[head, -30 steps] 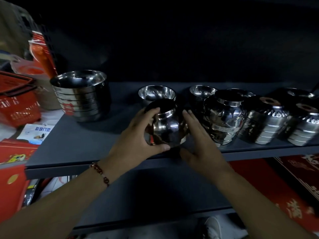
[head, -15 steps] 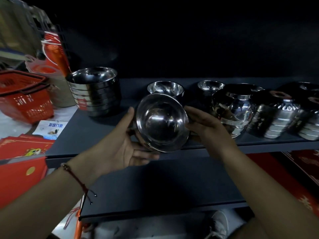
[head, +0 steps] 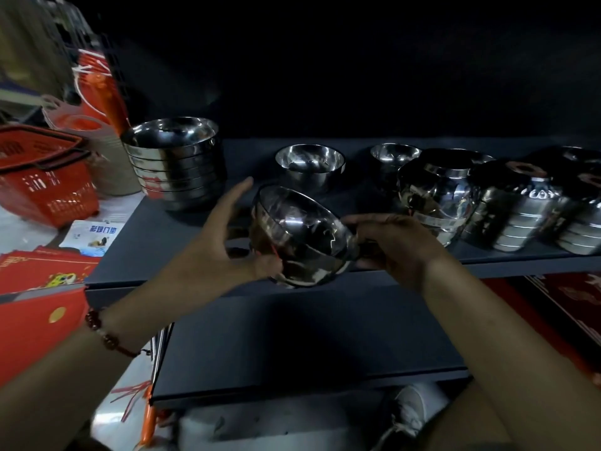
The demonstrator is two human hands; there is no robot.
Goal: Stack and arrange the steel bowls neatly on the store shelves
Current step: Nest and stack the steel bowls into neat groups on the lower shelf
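**Two hands on one tilted steel bowl above the shelf edge**

Two hands share the load here. I see my left hand (head: 224,245) cupped against the lower left side of the held bowl (head: 300,237), thumb under it and fingers spread upward beside the rim, while my right hand (head: 395,247) pinches the bowl's right side, near its base. The bowl is tilted, its mouth turned up and to the left, and it hangs just in front of the upper shelf (head: 156,242), over the shelf's front edge. I cannot tell whether it touches the shelf.

On the shelf, a stack of wide bowls (head: 175,164) stands at the back left. A single upright bowl (head: 310,166) sits just behind the held one, and a smaller bowl (head: 393,157) stands to its right. Further right, near my right hand, a stack of inverted bowls (head: 435,196) leans, with more inverted stacks (head: 517,216) beside it running to the frame's edge.

A beaded bracelet (head: 109,336) circles my left wrist. To the left of the shelf lie red shopping baskets (head: 45,180) and red packets (head: 35,271). The lower shelf (head: 292,346) is dark and bare where I can see it.
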